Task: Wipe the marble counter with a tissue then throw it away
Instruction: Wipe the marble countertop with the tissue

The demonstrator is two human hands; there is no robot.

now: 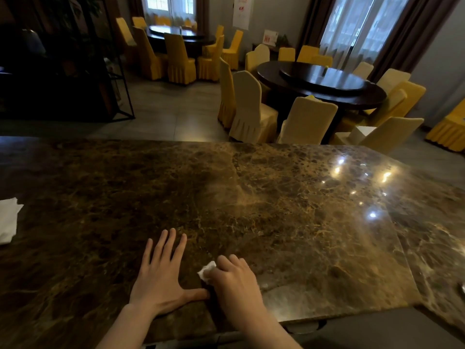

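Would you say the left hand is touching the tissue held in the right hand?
Apart. The head view shows dark marble between the left hand and the tissue.

Most of the tissue is hidden under the curled fingers of the right hand; only a crumpled white corner shows at their left. A second white paper on the marble counter is cut off by the left edge. Both forearms run out of the bottom edge. At the far right of the counter, a small pale object is clipped by the edge (too little shows to identify it). The wall posters are too blurred to read.
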